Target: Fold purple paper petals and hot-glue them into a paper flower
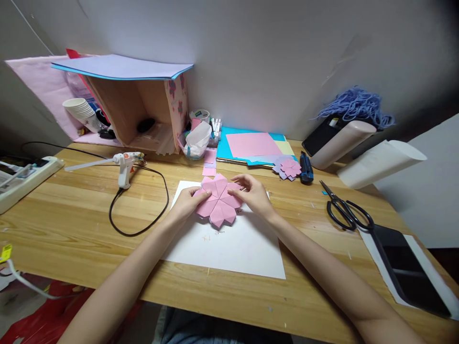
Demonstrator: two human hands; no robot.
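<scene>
A pink folded paper flower (pixel 218 203) lies on a white sheet (pixel 233 243) in the middle of the wooden desk. My left hand (pixel 188 201) presses its left petal, fingers curled on the paper. My right hand (pixel 253 193) holds the right side, its fingers pinching a petal's edge. Both forearms reach in from the bottom of the view.
A glue gun (pixel 125 165) with a black cord stands to the left, beside a power strip (pixel 25 179). Black scissors (pixel 346 210), a blue cutter (pixel 306 168), a smaller paper flower (pixel 288 168), coloured paper sheets (pixel 251 145) and a dark tablet (pixel 409 270) lie on the right.
</scene>
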